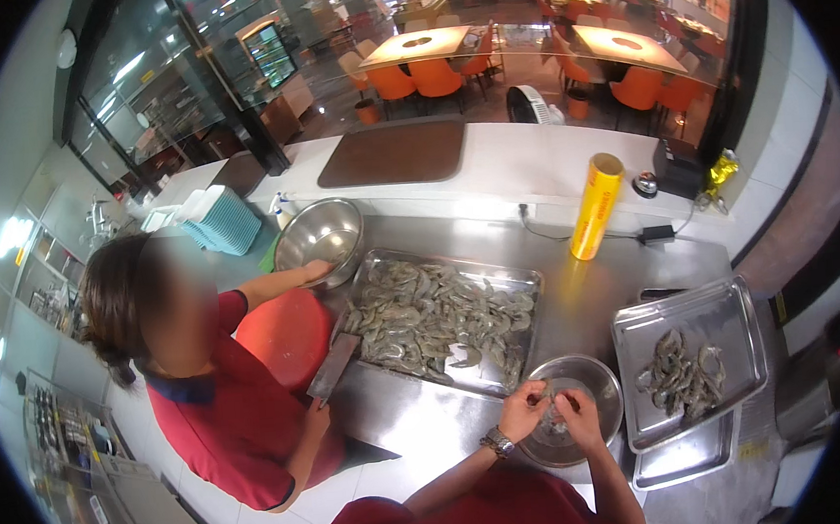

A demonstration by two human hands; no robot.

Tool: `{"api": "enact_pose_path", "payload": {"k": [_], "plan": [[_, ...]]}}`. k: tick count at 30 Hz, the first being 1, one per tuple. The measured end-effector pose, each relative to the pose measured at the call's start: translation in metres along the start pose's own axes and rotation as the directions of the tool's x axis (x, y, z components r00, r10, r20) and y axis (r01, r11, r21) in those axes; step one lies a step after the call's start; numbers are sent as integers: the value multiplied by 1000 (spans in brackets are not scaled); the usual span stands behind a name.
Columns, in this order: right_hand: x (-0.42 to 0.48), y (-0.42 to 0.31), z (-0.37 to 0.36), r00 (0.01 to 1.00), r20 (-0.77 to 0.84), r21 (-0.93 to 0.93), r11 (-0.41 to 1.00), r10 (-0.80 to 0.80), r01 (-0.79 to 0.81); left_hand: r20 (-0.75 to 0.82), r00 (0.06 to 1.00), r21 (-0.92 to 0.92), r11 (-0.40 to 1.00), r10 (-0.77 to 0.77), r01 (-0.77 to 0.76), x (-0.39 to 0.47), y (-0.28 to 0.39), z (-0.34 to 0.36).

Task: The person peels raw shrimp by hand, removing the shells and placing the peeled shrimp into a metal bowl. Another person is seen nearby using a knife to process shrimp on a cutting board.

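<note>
Over a round steel bowl (605, 402), my left hand (524, 409) and my right hand (578, 415) meet with their fingertips pinched around a small greyish shrimp (552, 396). A metal-band watch is on my left wrist. Shrimp bits appear low in the bowl, partly hidden by my hands. Left of the bowl lies a large steel tray (531, 283) heaped with raw grey shrimp (423, 313). To the right, a second steel tray (734, 313) holds a smaller pile of shrimp (680, 375).
At left, a co-worker in a red shirt (211, 415) holds a cleaver (334, 369) and touches a large steel bowl (319, 236). A red round board or lid (286, 337) lies between. Beyond are a yellow film roll (596, 206), brown tray (392, 153) and stacked blue containers (220, 221).
</note>
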State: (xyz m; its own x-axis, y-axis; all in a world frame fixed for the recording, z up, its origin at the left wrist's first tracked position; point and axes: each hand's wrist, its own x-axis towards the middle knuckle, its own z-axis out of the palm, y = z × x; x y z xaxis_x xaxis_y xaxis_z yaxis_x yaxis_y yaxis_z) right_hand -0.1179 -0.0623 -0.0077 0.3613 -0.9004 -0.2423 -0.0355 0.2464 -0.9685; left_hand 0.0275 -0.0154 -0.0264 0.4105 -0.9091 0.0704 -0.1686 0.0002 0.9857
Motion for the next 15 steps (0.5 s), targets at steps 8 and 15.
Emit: {"api": "enact_pose_path", "payload": {"k": [8,15], "plan": [[-14,-8,-21,994,-40,-3,995,-100,100,115,980,185,966,162,-182,-12,52,18],[-21,-40,-28,990,-13,-23,990,-140,140,63,997,-67,997,37,-33,-11,17,35]]}}
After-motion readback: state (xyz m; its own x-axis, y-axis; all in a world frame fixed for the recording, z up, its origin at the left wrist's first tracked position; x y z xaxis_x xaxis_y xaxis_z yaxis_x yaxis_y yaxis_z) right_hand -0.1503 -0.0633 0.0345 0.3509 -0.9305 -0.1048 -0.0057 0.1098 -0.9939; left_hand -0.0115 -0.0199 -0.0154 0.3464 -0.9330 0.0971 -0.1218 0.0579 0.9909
